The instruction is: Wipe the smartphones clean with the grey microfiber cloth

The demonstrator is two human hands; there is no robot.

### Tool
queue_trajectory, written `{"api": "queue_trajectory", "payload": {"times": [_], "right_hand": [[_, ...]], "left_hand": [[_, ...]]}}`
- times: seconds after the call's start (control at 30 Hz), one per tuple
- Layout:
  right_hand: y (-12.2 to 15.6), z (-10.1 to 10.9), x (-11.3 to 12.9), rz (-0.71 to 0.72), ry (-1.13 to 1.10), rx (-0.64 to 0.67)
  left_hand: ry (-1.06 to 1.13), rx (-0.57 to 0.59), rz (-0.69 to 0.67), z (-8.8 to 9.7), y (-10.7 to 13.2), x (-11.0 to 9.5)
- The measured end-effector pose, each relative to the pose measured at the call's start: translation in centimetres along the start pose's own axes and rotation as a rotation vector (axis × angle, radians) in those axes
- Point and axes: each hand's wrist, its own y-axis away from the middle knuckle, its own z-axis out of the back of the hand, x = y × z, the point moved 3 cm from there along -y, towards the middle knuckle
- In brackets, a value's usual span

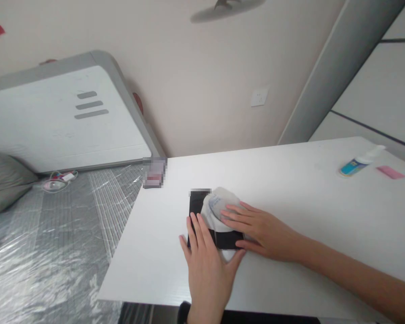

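A flat black rectangular item lies on the white table, its upper left corner and lower edge showing. Over it rests a soft, whitish, dome-shaped piece with faint blue print, which looks like a face mask. My left hand is spread palm down at the lower left, fingertips on the black item's left part and near the whitish piece. From the right, my right hand reaches across with stretched fingers lying on the whitish piece and its thumb by the black item's right edge. Both hands hide parts of these things.
A white and blue bottle lies on the table at the right, beside a pink piece. A blurred-out small box stands at the far left corner. Left of the table is a bed with plastic-looking covering and a grey pillow.
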Motion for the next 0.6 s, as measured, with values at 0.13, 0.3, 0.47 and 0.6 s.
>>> {"api": "queue_trajectory", "payload": {"times": [0.13,0.3,0.47,0.6], "right_hand": [[1.4,-0.7,1.4,0.132,-0.045,-0.077],[3.8,0.1,4.0,0.027,-0.15,-0.272],[6.7,2.2,6.8,-0.291,-0.401,-0.253],[9.2,1.9,8.9,-0.315,-0.363,-0.124]], "left_hand": [[0.034,-0.009,-0.042,0.7,0.0,-0.1],[0.237,-0.003,-0.352,3.1,0.8,-0.5],[0.583,-0.081,-0.666,5.8,2.4,-1.7],[0.612,-0.076,-0.678,6.6,3.2,-3.4]]}}
